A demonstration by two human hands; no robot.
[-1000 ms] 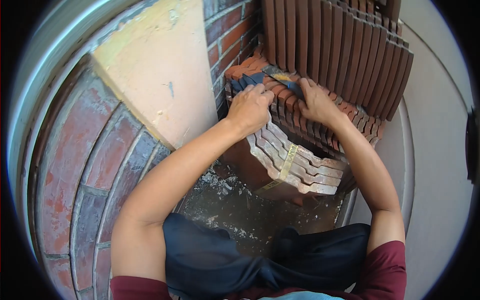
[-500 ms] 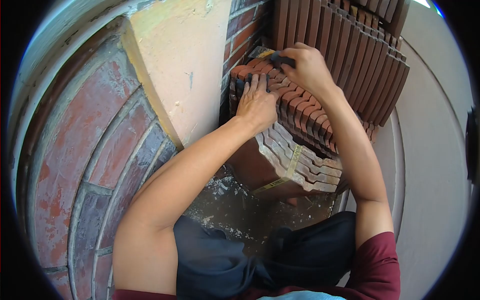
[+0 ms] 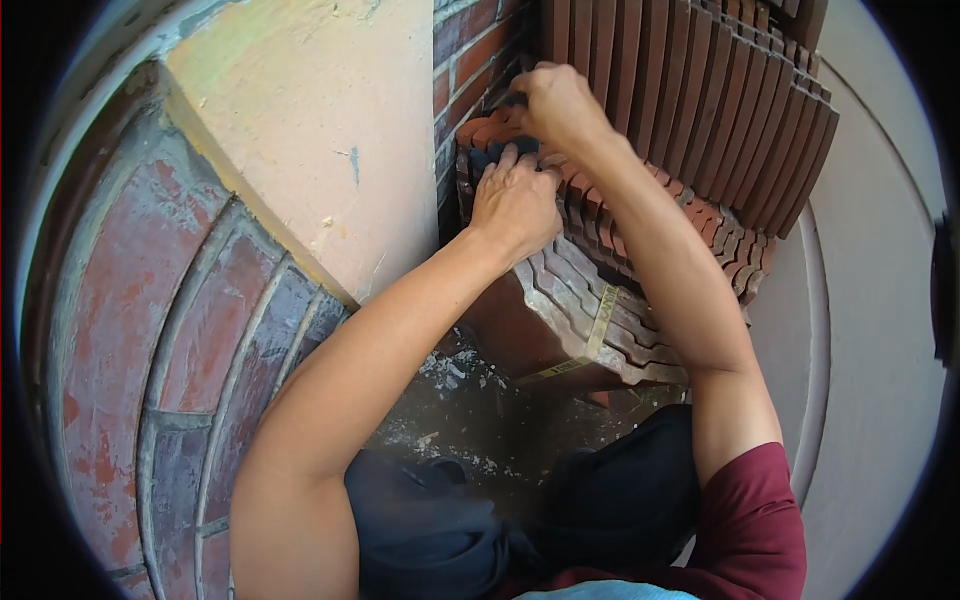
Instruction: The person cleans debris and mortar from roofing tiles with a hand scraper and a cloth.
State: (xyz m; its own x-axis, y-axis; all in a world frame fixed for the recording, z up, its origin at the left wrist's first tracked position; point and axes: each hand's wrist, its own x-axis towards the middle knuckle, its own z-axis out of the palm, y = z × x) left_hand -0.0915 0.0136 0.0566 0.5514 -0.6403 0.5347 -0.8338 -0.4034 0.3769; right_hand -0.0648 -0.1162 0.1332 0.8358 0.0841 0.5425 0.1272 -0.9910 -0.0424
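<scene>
Left hand [image 3: 515, 205], fingers loosely spread, on dark object [image 3: 482, 160] at tile stack's [image 3: 585, 200] far left corner, right hand [image 3: 562, 105] curled around dark handle [image 3: 516, 98] just beyond.

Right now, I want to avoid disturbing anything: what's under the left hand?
A dark thing shows by the left hand's fingertips, among red tiles. The palm and fingers cover the rest, so what lies directly beneath can't be seen.
</scene>
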